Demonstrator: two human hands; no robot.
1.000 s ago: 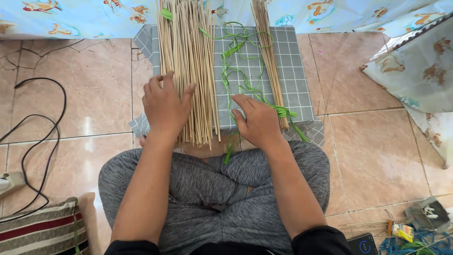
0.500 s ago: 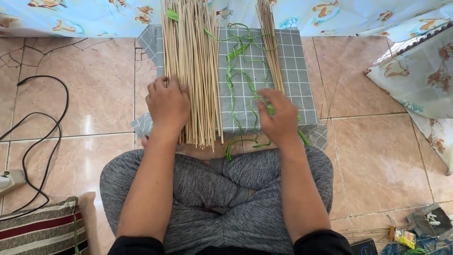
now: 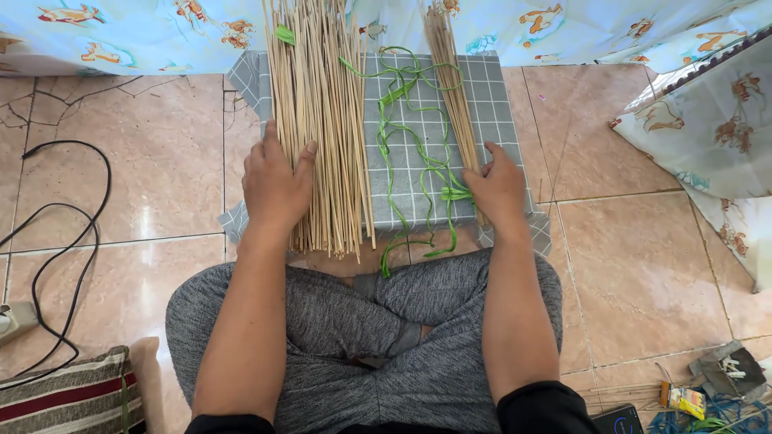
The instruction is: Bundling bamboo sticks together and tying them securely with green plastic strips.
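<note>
Left hand (image 3: 275, 186) on big stick pile (image 3: 318, 104), right hand (image 3: 500, 191) on thin bundle (image 3: 453, 96) (green-tied)

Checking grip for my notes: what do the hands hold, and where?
Left hand lies flat on the near part of the wide bundle of pale thin sticks. Right hand covers the near end of the narrow stick bundle; grip unclear.

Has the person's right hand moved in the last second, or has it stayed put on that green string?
Yes. The right hand has moved rightward across the grey checked cloth, off the green string, and now lies on the small bundle of sticks.
</note>
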